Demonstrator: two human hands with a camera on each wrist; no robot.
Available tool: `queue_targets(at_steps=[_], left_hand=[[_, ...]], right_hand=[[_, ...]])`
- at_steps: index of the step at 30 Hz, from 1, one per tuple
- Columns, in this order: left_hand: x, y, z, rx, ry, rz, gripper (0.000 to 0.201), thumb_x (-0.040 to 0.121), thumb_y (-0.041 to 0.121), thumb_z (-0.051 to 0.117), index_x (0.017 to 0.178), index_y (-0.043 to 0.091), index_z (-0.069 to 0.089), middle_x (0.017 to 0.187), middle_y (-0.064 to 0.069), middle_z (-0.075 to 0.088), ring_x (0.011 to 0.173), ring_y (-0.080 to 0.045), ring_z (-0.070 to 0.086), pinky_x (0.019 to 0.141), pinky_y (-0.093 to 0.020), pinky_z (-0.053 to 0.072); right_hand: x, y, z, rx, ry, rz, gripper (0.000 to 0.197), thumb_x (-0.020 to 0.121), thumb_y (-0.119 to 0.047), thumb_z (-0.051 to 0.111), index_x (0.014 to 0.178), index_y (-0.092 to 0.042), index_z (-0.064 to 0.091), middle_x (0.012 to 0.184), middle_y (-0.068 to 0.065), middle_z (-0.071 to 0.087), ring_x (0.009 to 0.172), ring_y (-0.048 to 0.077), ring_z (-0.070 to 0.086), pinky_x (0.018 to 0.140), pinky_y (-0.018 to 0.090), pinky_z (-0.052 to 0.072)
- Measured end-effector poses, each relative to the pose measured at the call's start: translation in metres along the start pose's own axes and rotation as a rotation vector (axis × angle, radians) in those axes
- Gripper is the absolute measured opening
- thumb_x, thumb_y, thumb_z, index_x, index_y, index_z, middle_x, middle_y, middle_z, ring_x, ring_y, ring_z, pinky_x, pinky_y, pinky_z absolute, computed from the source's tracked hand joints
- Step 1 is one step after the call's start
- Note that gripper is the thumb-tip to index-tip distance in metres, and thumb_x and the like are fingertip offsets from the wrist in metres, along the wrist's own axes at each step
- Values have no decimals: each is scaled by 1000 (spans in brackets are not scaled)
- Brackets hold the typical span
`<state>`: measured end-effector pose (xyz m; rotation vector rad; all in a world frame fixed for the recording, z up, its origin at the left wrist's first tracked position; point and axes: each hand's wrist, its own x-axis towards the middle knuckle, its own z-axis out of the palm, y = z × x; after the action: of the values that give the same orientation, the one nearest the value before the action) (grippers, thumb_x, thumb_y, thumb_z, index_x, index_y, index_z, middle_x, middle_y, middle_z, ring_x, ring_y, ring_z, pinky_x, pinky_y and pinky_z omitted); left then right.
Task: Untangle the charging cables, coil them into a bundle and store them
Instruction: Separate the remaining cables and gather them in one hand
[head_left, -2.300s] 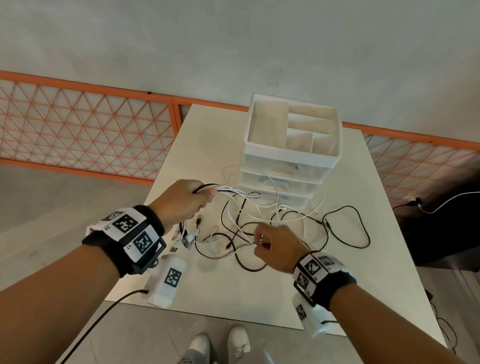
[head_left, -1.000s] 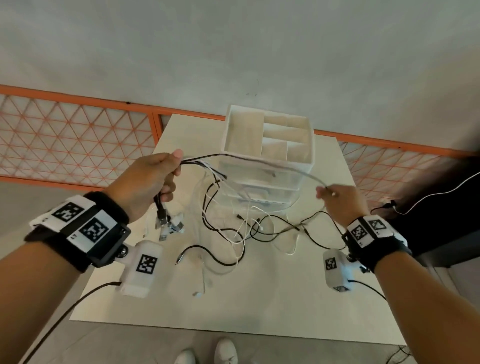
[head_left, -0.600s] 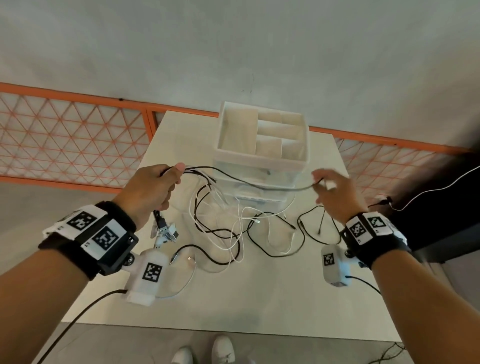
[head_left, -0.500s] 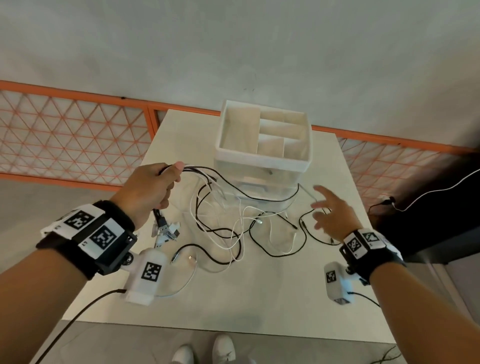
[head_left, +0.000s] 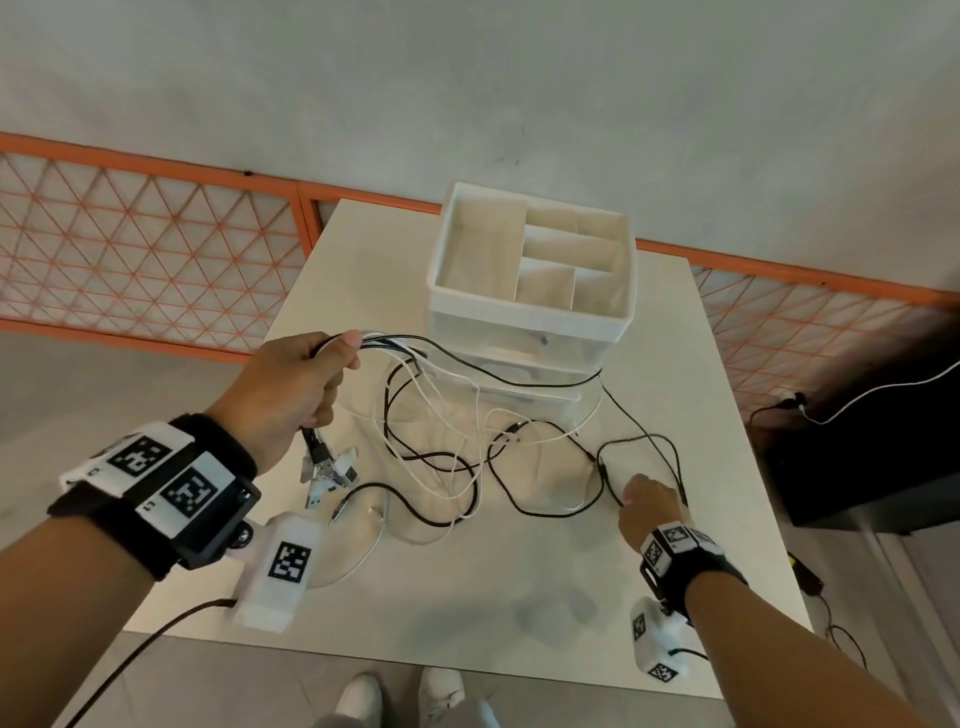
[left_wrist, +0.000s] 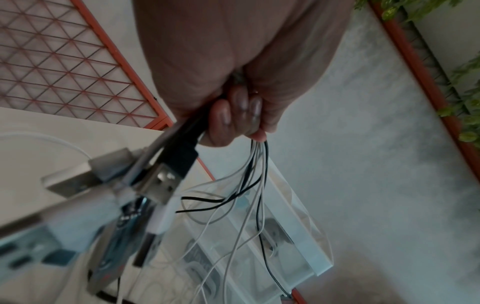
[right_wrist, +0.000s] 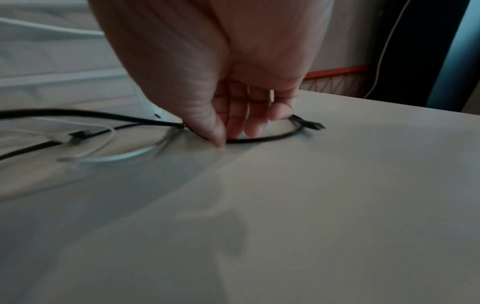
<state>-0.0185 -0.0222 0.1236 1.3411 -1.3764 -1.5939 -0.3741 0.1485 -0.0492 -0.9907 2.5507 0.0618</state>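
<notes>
My left hand (head_left: 322, 374) is raised over the table's left side and grips a bundle of black and white charging cables (left_wrist: 257, 164) near their ends. Several USB plugs (left_wrist: 161, 185) hang below the fist (left_wrist: 233, 115). From the fist the cables fall into a loose tangle (head_left: 441, 457) on the table in front of a white drawer organizer (head_left: 524, 312) with open top compartments. My right hand (head_left: 644, 499) is down on the table at the right. Its nearly straight fingers and thumb (right_wrist: 221, 139) touch a black cable (right_wrist: 259, 139) that lies flat there.
The white table (head_left: 467, 597) has bare surface in front of the tangle and a near edge above my shoes. An orange mesh fence (head_left: 145, 249) runs behind it. A dark unit (head_left: 857, 441) with a plugged white cable stands off the right edge.
My right hand let go of the cable it had stretched out to the right, opened, and dropped to the black cable on the table. My left hand kept holding the bundle.
</notes>
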Motion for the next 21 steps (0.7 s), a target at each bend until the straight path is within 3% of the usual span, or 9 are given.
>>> queue_targets(at_steps=[2, 4, 7, 8, 11, 15, 18, 21], left_hand=[[1, -1, 2, 9, -13, -1, 26, 98, 29, 58, 81, 9, 57, 47, 12, 28, 41, -8, 21, 40, -19, 21], [3, -2, 4, 16, -27, 4, 24, 98, 26, 59, 82, 8, 57, 48, 11, 29, 42, -8, 22, 40, -19, 22], [5, -1, 4, 12, -39, 7, 22, 97, 25, 60, 83, 8, 59, 48, 11, 30, 44, -9, 22, 41, -20, 22], [5, -1, 3, 15, -40, 7, 22, 97, 25, 60, 83, 8, 59, 48, 12, 30, 44, -9, 23, 42, -20, 23], [6, 0, 2, 21, -48, 6, 22, 98, 25, 59, 84, 8, 59, 50, 11, 31, 45, -9, 24, 43, -21, 23], [7, 1, 4, 36, -98, 3, 22, 99, 24, 56, 85, 8, 59, 55, 5, 38, 46, -10, 29, 45, -23, 27], [2, 2, 9, 69, -176, 19, 22, 102, 22, 52, 85, 9, 58, 61, -1, 54, 51, -15, 41, 50, -27, 34], [-5, 6, 15, 53, -259, 28, 22, 103, 21, 48, 88, 9, 56, 80, -15, 71, 61, -21, 62, 56, -29, 47]], right_hand=[[-4, -8, 2, -46, -42, -1, 11, 80, -20, 59, 86, -13, 64, 95, 10, 67, 79, 28, 61, 62, 27, 48], [-8, -13, 5, -97, -81, -29, 14, 74, -29, 60, 75, -15, 60, 88, 8, 68, 80, 29, 64, 61, 26, 45], [-20, -20, 1, -141, -83, -80, 24, 81, -39, 58, 92, -19, 65, 99, 5, 69, 93, 28, 65, 79, 31, 51], [-24, -25, -5, -121, -78, -96, 25, 84, -40, 58, 95, -18, 63, 101, 5, 68, 93, 28, 63, 80, 32, 50], [-36, -45, -31, -54, -96, -197, 16, 83, -36, 57, 81, -20, 54, 92, 5, 66, 86, 28, 61, 71, 31, 46], [-66, -91, -81, -23, -111, -441, 13, 81, -31, 65, 71, -23, 61, 84, 1, 69, 85, 23, 65, 77, 33, 54], [-96, -132, -111, 78, -118, -640, 13, 83, -18, 64, 70, -17, 67, 70, -9, 63, 72, 13, 60, 69, 24, 49], [-123, -167, -130, 162, -104, -825, 14, 82, -15, 63, 74, -17, 74, 65, -10, 66, 65, 5, 60, 62, 11, 41]])
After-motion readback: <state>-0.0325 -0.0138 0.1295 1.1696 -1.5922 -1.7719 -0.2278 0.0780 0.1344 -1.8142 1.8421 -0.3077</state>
